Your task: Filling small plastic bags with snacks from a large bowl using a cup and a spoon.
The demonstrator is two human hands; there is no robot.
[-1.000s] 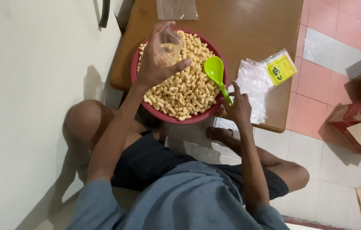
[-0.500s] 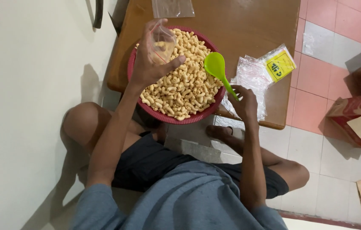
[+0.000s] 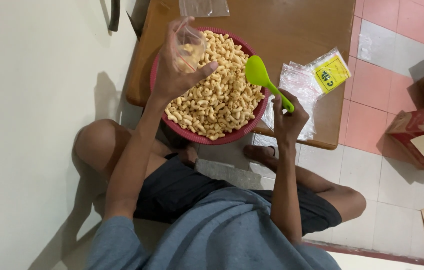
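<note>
Clear crinkly plastic bag (image 3: 188,48) pinched in our left hand (image 3: 174,75), fingers wrapped round it, above red round basin (image 3: 255,114) of curled tan macaroni (image 3: 219,100). Right hand (image 3: 288,120) clenched on glossy green spoon (image 3: 264,80), scoop over basin's right rim. Wooden table (image 3: 292,30) bare beyond; packet stack (image 3: 304,85) at right edge.

Left hand (image 3: 174,75) raised (fingers curled, gripping); right hand (image 3: 288,117) fisted.
</note>
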